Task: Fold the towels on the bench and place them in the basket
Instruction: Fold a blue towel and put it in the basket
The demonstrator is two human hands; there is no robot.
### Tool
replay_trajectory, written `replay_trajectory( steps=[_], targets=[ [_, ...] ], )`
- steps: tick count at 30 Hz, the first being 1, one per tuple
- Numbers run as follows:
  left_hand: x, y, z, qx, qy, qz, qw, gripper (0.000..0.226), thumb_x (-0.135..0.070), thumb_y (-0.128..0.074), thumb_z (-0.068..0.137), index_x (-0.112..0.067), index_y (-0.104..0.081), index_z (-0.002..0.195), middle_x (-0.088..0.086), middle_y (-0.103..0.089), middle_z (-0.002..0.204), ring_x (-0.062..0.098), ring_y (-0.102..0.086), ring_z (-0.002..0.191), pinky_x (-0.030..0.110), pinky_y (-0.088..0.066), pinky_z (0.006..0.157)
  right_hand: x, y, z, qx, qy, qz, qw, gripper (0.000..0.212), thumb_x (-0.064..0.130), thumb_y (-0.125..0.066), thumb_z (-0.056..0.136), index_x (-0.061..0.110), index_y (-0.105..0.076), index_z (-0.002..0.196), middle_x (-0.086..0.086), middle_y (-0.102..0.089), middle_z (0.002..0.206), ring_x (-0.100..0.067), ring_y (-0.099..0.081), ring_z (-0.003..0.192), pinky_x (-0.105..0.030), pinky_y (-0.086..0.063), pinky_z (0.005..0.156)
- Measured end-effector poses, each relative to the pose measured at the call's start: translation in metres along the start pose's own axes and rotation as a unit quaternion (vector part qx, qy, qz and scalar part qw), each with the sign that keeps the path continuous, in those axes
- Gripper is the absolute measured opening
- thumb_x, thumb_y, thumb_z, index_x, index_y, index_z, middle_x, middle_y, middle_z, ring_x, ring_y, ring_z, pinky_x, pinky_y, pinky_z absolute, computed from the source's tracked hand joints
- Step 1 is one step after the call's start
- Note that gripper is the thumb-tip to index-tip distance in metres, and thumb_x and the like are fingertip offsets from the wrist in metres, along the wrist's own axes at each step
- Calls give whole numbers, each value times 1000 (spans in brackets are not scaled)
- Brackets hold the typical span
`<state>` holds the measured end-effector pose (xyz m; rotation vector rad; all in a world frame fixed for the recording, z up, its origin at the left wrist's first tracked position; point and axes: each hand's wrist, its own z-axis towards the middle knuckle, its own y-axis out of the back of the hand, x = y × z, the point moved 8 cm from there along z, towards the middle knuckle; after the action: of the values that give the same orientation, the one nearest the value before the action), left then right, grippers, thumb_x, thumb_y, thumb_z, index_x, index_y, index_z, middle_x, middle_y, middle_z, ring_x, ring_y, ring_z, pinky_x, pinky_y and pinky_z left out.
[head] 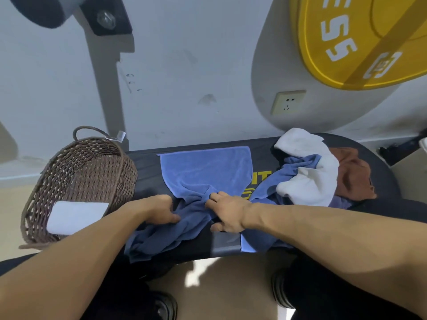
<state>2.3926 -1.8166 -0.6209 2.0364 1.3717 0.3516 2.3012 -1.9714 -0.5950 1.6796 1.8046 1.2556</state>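
A blue towel (pixel 205 168) lies across the black bench (pixel 374 213), its far half flat and its near half bunched and hanging over the front edge. My left hand (pixel 163 210) grips the bunched cloth at the left. My right hand (pixel 225 212) pinches the same towel at its gathered middle. A brown wicker basket (pixel 92 167) stands tilted at the left end of the bench, with one folded white towel (pixel 74 215) inside. At the right lies a heap: a white towel (pixel 309 179), another blue towel (pixel 275 183) and a brown towel (pixel 353 176).
A yellow weight plate (pixel 360 40) hangs above the bench's right end, near a wall socket (pixel 287 102). A grey machine post (pixel 108 84) rises behind the basket. My legs and black shoes (pixel 159 306) are below the bench's front edge.
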Motion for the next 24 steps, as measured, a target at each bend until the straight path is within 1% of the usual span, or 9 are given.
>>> replay_trajectory(
  steps=[4, 8, 11, 14, 16, 18, 19, 21, 24],
  targets=[
    [-13, 7, 0, -22, -34, -24, 999, 26, -45, -55, 85, -20, -57, 80, -3, -63, 83, 13, -59, 71, 27, -45, 61, 2, 18, 9, 53, -40, 83, 994, 59, 60, -45, 95, 9, -56, 121, -10, -59, 119, -30, -55, 110, -38, -46, 87],
    [-31, 32, -4, -40, -53, -200, 977, 33, -41, -59, 91, -13, -57, 75, 2, -60, 69, 14, -61, 53, 25, -49, 47, -3, 60, 4, 29, -59, 142, 988, 64, 64, -55, 88, 8, -59, 118, -9, -71, 104, -26, -67, 94, -41, -54, 84],
    [-42, 58, -10, -91, -77, -360, 925, 39, -39, -58, 95, -13, -50, 67, 4, -49, 58, 15, -49, 49, 25, -45, 45, -15, 79, -5, 15, -92, 299, 950, 64, 60, -72, 77, 10, -54, 112, -13, -73, 92, -26, -73, 77, -40, -62, 70],
    [-51, 68, -13, -119, -86, -496, 856, 39, -34, -55, 98, -16, -43, 66, 7, -42, 64, 20, -41, 57, 24, -39, 47, -30, 86, -13, -11, -117, 375, 920, 59, 48, -83, 71, 19, -46, 108, -9, -73, 93, -23, -73, 67, -33, -62, 63],
    [-59, 63, -13, -96, -82, -571, 811, 31, -28, -55, 98, -13, -47, 73, 9, -51, 72, 21, -52, 62, 25, -45, 52, -38, 83, -15, -32, -128, 401, 906, 47, 27, -79, 79, 16, -44, 107, -10, -72, 86, -25, -72, 64, -31, -60, 61],
    [-70, 54, -15, -57, -96, -613, 782, 17, -21, -59, 96, -12, -56, 82, 4, -66, 78, 15, -68, 68, 26, -53, 56, -46, 76, -14, -38, -145, 455, 878, 36, 8, -69, 85, 11, -44, 109, -15, -70, 79, -34, -73, 72, -38, -61, 70],
    [-73, 51, -15, -49, -103, -617, 779, 11, -18, -63, 94, -11, -58, 89, 3, -71, 84, 14, -72, 74, 26, -55, 58, -51, 72, -14, -42, -158, 482, 861, 34, 3, -67, 86, 10, -44, 109, -18, -69, 78, -36, -72, 72, -41, -61, 75],
    [-73, 42, -14, -51, -90, -600, 793, 18, -16, -71, 89, -9, -59, 101, 9, -71, 100, 17, -74, 82, 28, -57, 62, -62, 67, -12, -74, -185, 527, 826, 30, -1, -66, 86, 11, -46, 106, -19, -68, 75, -34, -70, 67, -43, -61, 79],
    [-65, 22, -14, -34, -21, -506, 861, 28, -26, -76, 85, -15, -58, 102, 8, -71, 92, 19, -74, 74, 32, -59, 61, -77, 68, -12, -166, -231, 529, 800, 21, 1, -67, 83, 12, -50, 89, -14, -68, 70, -34, -73, 69, -42, -60, 80]
  ],
)
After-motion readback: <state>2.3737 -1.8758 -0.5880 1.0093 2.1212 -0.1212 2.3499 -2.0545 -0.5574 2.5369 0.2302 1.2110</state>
